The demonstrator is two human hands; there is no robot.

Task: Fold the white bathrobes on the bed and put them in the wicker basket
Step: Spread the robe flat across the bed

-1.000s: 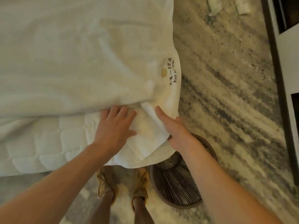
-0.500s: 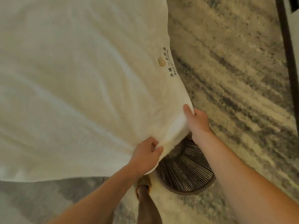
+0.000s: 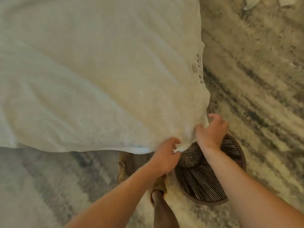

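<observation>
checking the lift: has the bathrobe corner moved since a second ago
Yes. The bathrobe corner, earlier lying on the bed, is now pulled off it toward the wicker basket, pinched by the left hand and right hand.

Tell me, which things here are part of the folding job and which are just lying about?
Part of the job: white bathrobe, pinched at its corner by the left hand and right hand; wicker basket below.

Lying about: patterned carpet; pale items at the top edge, too cropped to identify.

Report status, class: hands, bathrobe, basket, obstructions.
Left hand pinching the bathrobe corner. Right hand gripping its edge, fingers partly open. Robe unfolded, above the wicker basket. Nothing blocking.
</observation>
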